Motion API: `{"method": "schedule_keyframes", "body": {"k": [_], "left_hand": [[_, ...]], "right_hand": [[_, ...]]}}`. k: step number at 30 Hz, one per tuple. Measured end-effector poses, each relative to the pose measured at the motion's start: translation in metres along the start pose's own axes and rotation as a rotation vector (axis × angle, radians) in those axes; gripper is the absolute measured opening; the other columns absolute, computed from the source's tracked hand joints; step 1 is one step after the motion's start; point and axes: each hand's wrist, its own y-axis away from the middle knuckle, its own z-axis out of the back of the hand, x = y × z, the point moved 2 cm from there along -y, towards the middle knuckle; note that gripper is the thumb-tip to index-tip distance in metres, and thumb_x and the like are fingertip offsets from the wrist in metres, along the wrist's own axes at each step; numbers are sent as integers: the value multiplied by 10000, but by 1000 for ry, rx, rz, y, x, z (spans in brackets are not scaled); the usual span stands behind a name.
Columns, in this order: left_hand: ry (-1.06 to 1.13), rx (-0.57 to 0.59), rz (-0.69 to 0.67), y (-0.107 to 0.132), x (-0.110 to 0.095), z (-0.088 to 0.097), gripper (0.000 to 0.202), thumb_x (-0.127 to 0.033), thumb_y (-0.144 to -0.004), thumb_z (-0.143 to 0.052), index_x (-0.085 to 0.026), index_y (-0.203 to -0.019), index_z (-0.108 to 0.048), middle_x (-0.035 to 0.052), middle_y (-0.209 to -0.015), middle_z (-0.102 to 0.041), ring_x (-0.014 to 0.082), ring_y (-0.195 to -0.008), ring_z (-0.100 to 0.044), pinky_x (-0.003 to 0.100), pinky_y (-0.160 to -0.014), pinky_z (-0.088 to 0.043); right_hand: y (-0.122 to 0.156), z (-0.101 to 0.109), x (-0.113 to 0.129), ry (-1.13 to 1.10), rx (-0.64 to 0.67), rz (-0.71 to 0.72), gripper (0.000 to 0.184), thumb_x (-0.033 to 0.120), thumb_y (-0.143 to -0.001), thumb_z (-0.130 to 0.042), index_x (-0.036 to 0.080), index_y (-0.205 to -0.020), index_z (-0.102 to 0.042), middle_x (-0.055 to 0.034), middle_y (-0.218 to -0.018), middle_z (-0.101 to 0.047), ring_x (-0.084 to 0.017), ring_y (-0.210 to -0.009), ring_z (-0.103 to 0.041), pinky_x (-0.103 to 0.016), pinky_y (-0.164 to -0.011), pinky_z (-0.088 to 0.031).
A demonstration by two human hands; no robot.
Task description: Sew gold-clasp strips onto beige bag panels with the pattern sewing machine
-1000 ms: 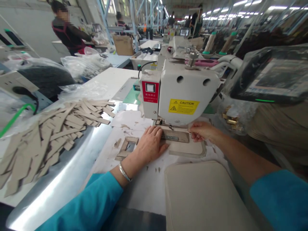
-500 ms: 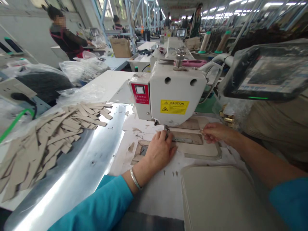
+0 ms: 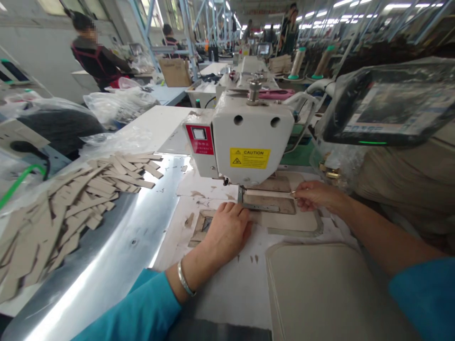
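Observation:
A white sewing machine (image 3: 249, 142) with a yellow caution label stands over a beige template (image 3: 295, 222) that holds a tan strip (image 3: 273, 204) under the presser foot (image 3: 241, 193). My left hand (image 3: 225, 232) lies flat on the left end of the template, fingers together and stretched toward the foot. My right hand (image 3: 314, 195) is at the template's right end, its fingers pinched on a thin light piece I cannot make out.
A heap of tan cut strips (image 3: 71, 199) covers the shiny metal table (image 3: 117, 265) at left. A beige pad (image 3: 320, 289) lies in front. A wrapped screen (image 3: 387, 106) hangs at right. Plastic bags (image 3: 117, 102) and a person in dark clothes (image 3: 95, 57) are behind.
The view has shifted, so the machine sits further left in frame. My left hand has drawn back slightly from the presser foot; my right hand stays pinched at the template's right end.

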Motion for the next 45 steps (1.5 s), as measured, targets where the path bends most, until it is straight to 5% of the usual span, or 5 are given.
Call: {"method": "schedule_keyframes", "body": {"k": [12,18,24,32,45], "left_hand": [[99,121,-46,-1,-22,6,138,-170,-910,-511,-152,-894,-646,93,-919,-659,267,-897,-623,420,-838,-518],[467,84,22,-9,-28,6,206,-274,-938,-482,-149,-974,-641,112,-946,-670,238,-857,-651,381,-789,-533],[1137,50,177,-48,-44,-5,589,-530,-818,-637,-142,-1251,-543,154,-1174,-662,264,-1012,-649,397,-853,-536],[1814,232,285,-69,-93,-10,486,-554,-651,-823,-131,-828,-662,41,-731,-717,125,-641,-651,224,-635,-548],[1858,281,397,-47,-114,-23,472,-498,-571,-889,-117,-737,-666,60,-702,-730,135,-656,-685,229,-689,-567]], "right_hand": [[8,-1,5,51,-160,98,188,175,-756,-658,199,-622,-527,55,-452,-500,-94,-430,-497,-192,-453,-414],[30,81,-2,129,-329,235,111,212,-679,-697,185,-642,-596,47,-476,-492,-91,-486,-438,-201,-469,-307],[98,130,-1,-131,-154,391,195,315,-645,-715,194,-671,-564,50,-542,-488,-73,-488,-386,-205,-467,-251],[120,141,10,-162,-153,465,254,329,-609,-769,182,-657,-568,42,-580,-507,-72,-532,-411,-189,-491,-286],[127,133,11,-159,-255,520,265,357,-652,-776,188,-774,-613,41,-655,-540,-85,-576,-451,-199,-538,-328]]}}
